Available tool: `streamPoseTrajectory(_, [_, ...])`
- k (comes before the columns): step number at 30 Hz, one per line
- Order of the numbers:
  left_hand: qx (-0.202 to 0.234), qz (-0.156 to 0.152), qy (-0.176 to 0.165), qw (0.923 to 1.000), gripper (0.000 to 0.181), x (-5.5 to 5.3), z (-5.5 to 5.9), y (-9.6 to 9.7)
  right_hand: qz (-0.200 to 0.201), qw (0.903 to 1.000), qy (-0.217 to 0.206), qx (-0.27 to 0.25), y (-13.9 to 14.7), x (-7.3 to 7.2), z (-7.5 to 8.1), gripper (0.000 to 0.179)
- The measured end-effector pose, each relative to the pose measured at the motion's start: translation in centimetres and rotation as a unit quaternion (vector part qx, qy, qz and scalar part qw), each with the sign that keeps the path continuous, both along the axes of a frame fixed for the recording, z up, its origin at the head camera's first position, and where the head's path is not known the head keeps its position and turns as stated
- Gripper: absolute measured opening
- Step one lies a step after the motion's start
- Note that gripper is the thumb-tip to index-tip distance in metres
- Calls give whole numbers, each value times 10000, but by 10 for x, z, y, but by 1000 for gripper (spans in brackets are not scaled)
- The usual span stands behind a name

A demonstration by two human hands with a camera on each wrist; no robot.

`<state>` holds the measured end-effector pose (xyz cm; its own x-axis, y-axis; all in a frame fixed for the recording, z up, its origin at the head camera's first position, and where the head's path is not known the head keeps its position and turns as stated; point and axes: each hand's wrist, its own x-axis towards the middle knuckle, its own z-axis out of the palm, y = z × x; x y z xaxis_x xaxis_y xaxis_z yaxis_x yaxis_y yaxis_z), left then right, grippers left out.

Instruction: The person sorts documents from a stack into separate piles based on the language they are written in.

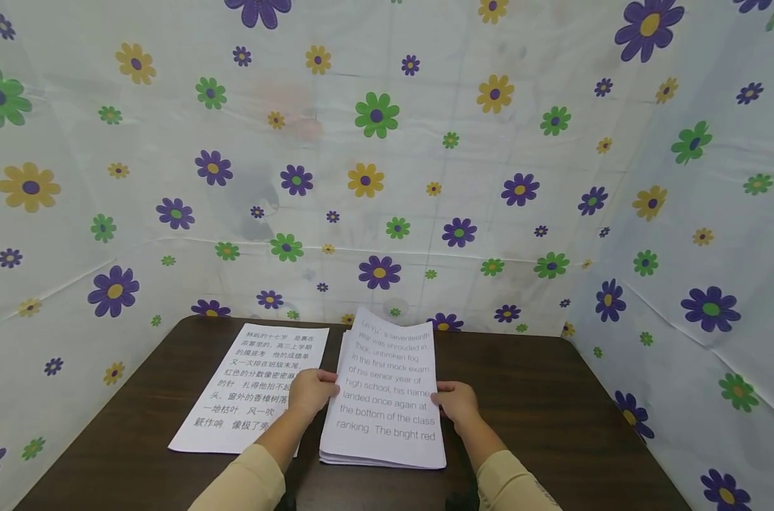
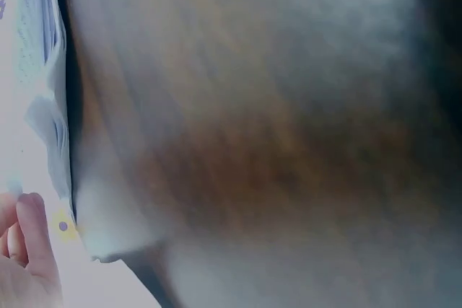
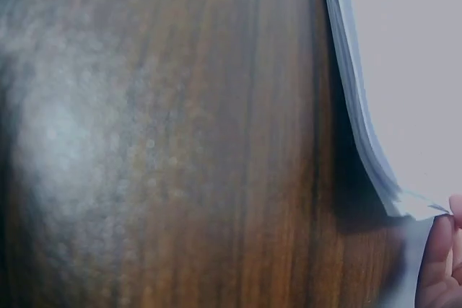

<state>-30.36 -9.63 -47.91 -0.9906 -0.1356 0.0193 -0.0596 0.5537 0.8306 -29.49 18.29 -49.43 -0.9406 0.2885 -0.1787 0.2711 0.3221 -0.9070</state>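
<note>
Paper stack (image 1: 387, 404), pinched by my left hand (image 1: 311, 392) at nine o'clock and right hand (image 1: 459, 403) at three, should square best under even pressure

The head camera looks forward and down from above and behind the left hand (image 1: 312, 392) and right hand (image 1: 458, 402), far enough back to take in the flowered cloth (image 1: 323, 270) beyond them. Each wrist camera sits close by its own hand, facing the tabletop (image 1: 540, 397) and one edge of the paper stack (image 1: 387, 397), with that hand cut off at a lower corner. All three views share the stack and tabletop.
</note>
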Motion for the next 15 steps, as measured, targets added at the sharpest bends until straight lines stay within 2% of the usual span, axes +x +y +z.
streamPoseTrajectory(3, [625, -43, -68, 9980, 26, 1, -1, 2, -145, 9999, 47, -59, 2, -1, -1, 31])
streamPoseTrajectory(8, [1687, -90, -276, 9852, 35, 2, -4, 5, -190, 9995, 163, -177, 5, -3, -1, 32])
streamPoseTrajectory(15, [2194, -297, -438, 9742, 43, -1, -6, 5, 80, 9975, 324, -620, 12, -5, 1, 38])
